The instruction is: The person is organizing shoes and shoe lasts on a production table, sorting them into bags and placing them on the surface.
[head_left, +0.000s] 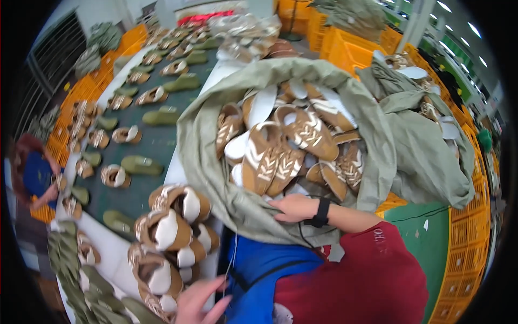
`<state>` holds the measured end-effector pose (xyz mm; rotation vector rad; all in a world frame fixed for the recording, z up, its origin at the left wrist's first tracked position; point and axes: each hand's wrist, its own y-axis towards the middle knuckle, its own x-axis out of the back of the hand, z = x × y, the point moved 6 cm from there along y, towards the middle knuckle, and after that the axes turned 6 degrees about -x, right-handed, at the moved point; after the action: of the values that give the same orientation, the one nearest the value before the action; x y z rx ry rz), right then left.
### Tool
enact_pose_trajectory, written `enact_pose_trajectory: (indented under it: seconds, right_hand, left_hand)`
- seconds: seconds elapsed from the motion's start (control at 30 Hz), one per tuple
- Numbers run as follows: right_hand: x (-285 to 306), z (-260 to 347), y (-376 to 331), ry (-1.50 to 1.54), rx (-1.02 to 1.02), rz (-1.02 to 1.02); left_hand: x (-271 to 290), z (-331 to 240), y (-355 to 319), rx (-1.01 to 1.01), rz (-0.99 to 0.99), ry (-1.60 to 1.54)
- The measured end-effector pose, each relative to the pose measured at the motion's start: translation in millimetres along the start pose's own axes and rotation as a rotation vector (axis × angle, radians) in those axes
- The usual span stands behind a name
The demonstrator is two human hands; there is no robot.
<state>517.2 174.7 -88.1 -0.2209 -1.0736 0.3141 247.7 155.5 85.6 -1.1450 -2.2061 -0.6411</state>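
In front of me a grey-green cloth sack (286, 70) has its mouth rolled wide, full of brown shoes (307, 132) with white trim. My right hand (295, 208), a black watch on its wrist, has its fingers closed at the sack's near rim; part of them is hidden. My left hand (200, 303) is at the lower edge, slightly blurred, its fingers apart with nothing seen in them. Just beyond it, matching brown and white shoes (167, 229) stand piled at the table's edge.
To the left runs a dark green conveyor belt (156, 89) bearing shoes and green shoe-shaped inserts (141, 165). More green pieces (97, 286) lie at lower left. A co-worker (36, 173) stands across the belt. Another filled sack (426, 146) and orange crates (467, 237) are on the right.
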Motion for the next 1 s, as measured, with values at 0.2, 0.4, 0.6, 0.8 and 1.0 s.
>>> enact_pose_trajectory:
  seconds: [0.2,0.4,0.6,0.8,1.0]
  right_hand:
    - [-43,30,-11,0.138,0.157,0.001]
    - [-31,37,-21,0.28,0.323,0.039]
    - [40,19,30,-0.074,0.287,-0.295]
    - [42,49,95,-0.646,0.562,-0.262]
    - [56,41,109,-0.655,0.411,-0.053]
  left_hand:
    - [-96,42,90,-0.231,0.0,0.408]
    - [-141,91,87,-0.192,0.093,0.557]
    - [-146,95,83,-0.141,0.025,0.596]
    - [-144,94,84,-0.095,0.005,0.598]
    - [-139,93,75,-0.082,-0.056,0.569]
